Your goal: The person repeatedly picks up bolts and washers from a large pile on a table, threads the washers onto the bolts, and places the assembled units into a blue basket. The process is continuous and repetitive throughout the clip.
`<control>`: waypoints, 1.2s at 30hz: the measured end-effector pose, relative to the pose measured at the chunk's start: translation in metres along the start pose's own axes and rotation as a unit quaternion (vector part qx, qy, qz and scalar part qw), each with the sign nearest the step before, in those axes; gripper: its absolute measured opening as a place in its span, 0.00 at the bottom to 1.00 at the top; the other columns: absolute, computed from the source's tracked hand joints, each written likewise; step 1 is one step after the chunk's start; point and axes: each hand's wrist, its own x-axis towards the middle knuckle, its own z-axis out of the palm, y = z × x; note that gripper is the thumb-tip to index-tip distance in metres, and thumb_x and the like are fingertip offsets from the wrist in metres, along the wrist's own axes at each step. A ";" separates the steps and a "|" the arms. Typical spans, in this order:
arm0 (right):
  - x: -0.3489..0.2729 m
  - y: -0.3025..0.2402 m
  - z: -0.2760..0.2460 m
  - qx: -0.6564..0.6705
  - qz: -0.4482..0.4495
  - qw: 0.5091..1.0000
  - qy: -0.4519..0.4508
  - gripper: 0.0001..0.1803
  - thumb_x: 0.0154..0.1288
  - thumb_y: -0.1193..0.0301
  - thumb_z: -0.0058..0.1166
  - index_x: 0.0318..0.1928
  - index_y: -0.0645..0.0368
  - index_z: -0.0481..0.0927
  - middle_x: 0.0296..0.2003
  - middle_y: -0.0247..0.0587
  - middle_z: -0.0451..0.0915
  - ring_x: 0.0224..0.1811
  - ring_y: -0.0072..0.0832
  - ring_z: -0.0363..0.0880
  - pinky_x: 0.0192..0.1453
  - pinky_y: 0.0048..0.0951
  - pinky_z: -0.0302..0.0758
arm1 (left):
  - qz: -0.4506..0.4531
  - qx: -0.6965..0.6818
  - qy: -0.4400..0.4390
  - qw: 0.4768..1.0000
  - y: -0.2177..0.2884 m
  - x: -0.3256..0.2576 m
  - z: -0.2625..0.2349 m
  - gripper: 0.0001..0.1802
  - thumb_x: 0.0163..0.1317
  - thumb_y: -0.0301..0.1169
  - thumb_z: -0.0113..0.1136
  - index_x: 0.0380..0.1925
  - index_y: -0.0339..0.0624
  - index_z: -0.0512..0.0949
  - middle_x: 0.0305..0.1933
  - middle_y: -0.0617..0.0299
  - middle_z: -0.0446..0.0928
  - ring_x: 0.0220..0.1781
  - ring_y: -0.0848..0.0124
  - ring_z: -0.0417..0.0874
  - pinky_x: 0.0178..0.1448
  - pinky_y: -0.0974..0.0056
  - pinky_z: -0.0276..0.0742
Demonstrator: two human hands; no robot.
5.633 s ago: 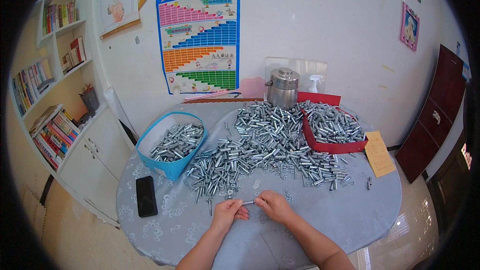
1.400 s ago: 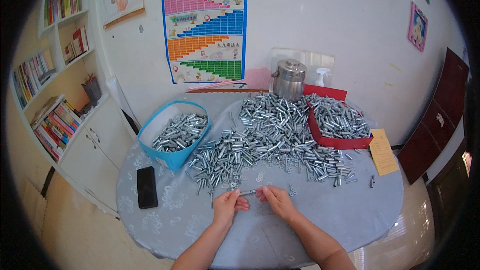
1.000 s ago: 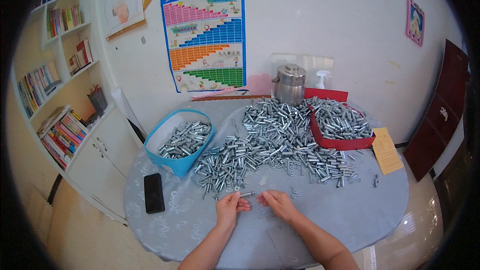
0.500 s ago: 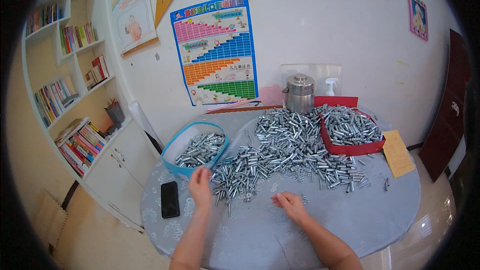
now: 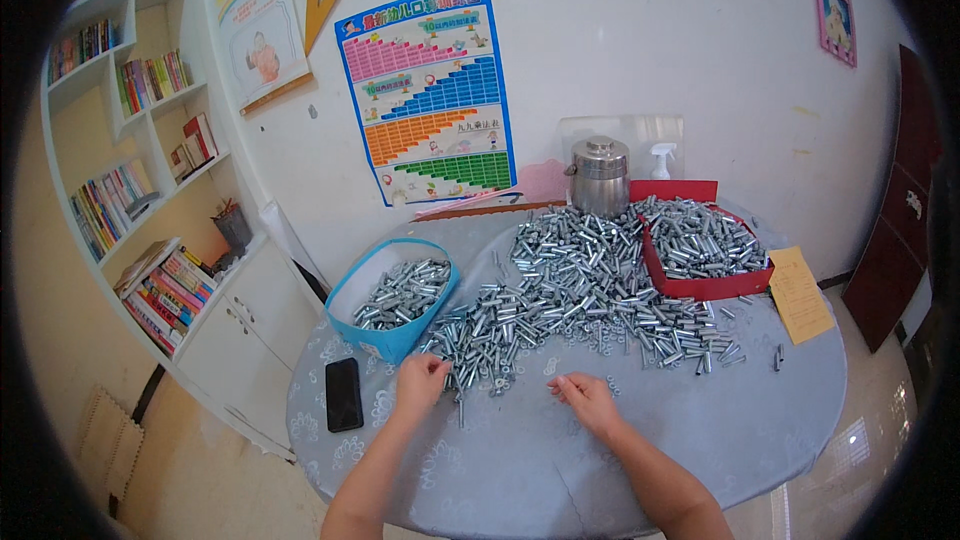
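A wide heap of silvery metal bolts [image 5: 570, 270], cylindrical and loosely piled, spreads over the grey tablecloth. My left hand [image 5: 420, 385] is at the heap's near left edge, its fingers pinched together beside the bolts; whatever they hold is too small to make out. Farther right, my right hand [image 5: 588, 403] hovers just in front of the heap, thumb and fingers closed, and its contents are hidden. Small rings or nuts [image 5: 612, 387] lie near its fingertips. Beyond my left hand stands a blue-rimmed box [image 5: 391, 343], partly filled with similar bolts.
A red box [image 5: 708, 287] full of bolts stands at the right, with a yellow paper [image 5: 800, 295] beside it. A black phone [image 5: 343, 395] lies at the left. Behind the heap are a steel canister [image 5: 600, 177] and a white spray bottle [image 5: 661, 161].
My left hand has moved from the front of the blue box rightward and down to the heap's left edge. My right hand stays nearly in place, still closed. The whole view has shifted slightly.
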 end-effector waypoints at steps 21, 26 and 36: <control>0.009 -0.001 -0.052 -0.114 0.019 0.987 0.114 0.14 0.58 0.63 0.50 0.38 0.59 0.78 0.33 0.44 0.79 0.34 0.33 0.78 0.39 0.28 0.72 | -0.115 0.042 -0.022 0.992 0.017 -0.029 0.033 0.13 0.35 0.36 0.69 0.17 0.38 0.78 0.20 0.53 0.77 0.23 0.59 0.78 0.28 0.60 0.72; 0.008 -0.012 -0.076 -0.210 0.038 0.967 0.137 0.12 0.56 0.65 0.51 0.39 0.58 0.79 0.37 0.44 0.78 0.38 0.35 0.77 0.42 0.30 0.72 | -0.106 0.069 -0.055 0.990 0.012 -0.028 0.035 0.10 0.36 0.33 0.67 0.16 0.38 0.78 0.20 0.53 0.77 0.23 0.60 0.78 0.29 0.60 0.73; -0.045 0.015 -0.190 -0.431 0.116 0.811 0.378 0.11 0.45 0.70 0.58 0.32 0.59 0.76 0.31 0.43 0.77 0.36 0.37 0.76 0.40 0.34 0.72 | -0.116 -0.184 0.014 0.976 0.016 -0.035 0.036 0.07 0.42 0.25 0.61 0.17 0.35 0.72 0.17 0.59 0.74 0.19 0.73 0.74 0.24 0.68 0.70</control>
